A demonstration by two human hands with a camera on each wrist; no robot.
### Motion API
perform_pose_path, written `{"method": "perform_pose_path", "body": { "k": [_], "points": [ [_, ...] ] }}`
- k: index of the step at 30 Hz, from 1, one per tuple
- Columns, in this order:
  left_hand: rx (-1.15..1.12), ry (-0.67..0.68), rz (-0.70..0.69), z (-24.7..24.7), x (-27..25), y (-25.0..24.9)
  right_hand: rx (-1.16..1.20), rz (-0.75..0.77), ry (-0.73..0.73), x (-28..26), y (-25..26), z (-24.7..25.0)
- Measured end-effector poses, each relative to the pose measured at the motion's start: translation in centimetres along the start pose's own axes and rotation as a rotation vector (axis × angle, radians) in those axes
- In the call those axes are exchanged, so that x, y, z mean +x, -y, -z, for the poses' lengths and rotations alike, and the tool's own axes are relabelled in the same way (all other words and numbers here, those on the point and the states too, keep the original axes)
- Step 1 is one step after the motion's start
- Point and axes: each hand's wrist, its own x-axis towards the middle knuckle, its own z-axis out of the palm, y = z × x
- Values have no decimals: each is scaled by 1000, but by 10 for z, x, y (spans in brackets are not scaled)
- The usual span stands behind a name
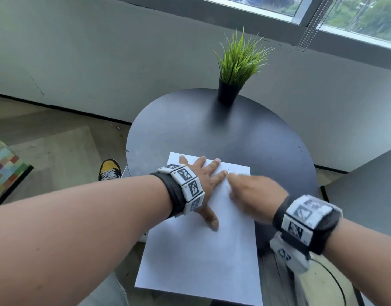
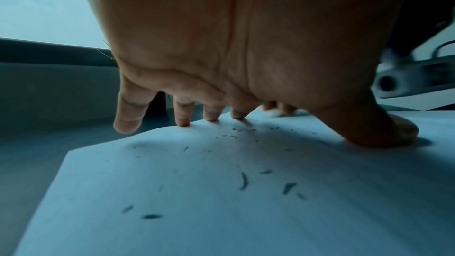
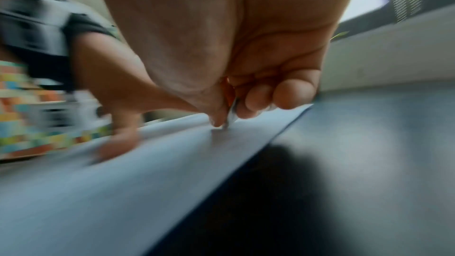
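The left hand [image 1: 199, 180] lies flat, fingers spread, pinning the paper [image 1: 201, 257]; the right hand [image 1: 254, 195] pinches a small eraser [image 3: 231, 117] (blurred). Short, light strokes should avoid creasing.

Daylight is coming in through a window [image 1: 366, 16] running along the top of a pale grey wall [image 1: 102, 51], and a bead chain [image 1: 310, 25] is hanging down from its dark frame. A round dark table [image 1: 234, 133] is standing just in front of that wall, catching a soft sheen, with a grassy green plant [image 1: 239, 56] in a black pot [image 1: 227, 93] sitting near its far edge. A wooden floor [image 1: 57, 140] is stretching away to the left up to a dark skirting strip [image 1: 69, 108], a block of many-coloured squares [image 1: 5, 168] is showing at the left edge, and a grey flat surface [image 1: 371, 184] is showing at the right.
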Motion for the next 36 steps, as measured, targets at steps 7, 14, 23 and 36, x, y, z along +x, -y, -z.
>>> {"method": "perform_pose_path", "body": {
  "k": [7, 14, 23, 36],
  "points": [
    [10, 10, 11, 2, 2, 0, 9, -155, 7, 10, -13, 5],
    [-7, 9, 3, 1, 1, -1, 22, 19, 138, -2, 18, 5],
    [-11, -14, -7, -4, 3, 2, 89, 62, 125, -7, 22, 1],
    [11, -14, -1, -4, 6, 2, 47, -82, -45, 6, -14, 3]
  ]
}}
